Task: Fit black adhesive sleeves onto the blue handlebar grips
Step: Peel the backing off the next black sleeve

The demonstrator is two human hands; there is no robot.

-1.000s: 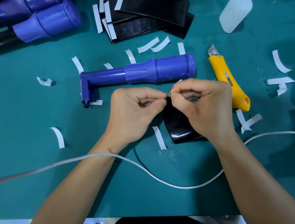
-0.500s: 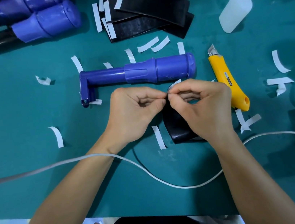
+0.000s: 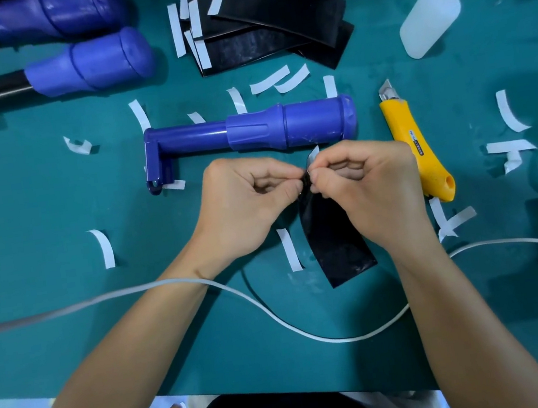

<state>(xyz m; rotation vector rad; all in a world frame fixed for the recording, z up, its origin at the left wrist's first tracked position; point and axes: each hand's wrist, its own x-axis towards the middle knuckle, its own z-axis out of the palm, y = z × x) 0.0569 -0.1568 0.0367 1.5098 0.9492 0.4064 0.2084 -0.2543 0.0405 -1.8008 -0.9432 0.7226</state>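
Both hands meet at one spot: the left hand (image 3: 246,203) and right hand (image 3: 367,186) pinch the top edge of a black sleeve (image 3: 333,243) (white backing tab (image 3: 312,155) poking up), which hangs to the green mat (image 3: 69,318). Just beyond lies the blue grip (image 3: 288,126), a yellow knife (image 3: 417,151) beside it.

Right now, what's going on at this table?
A person is working on a black sleeve, pinching its top edge with the left hand and right hand, where a white backing strip sticks up between them. It looks like the backing is being peeled. The blue grip lies bare just beyond the hands, not yet sleeved, with a yellow knife to its right.
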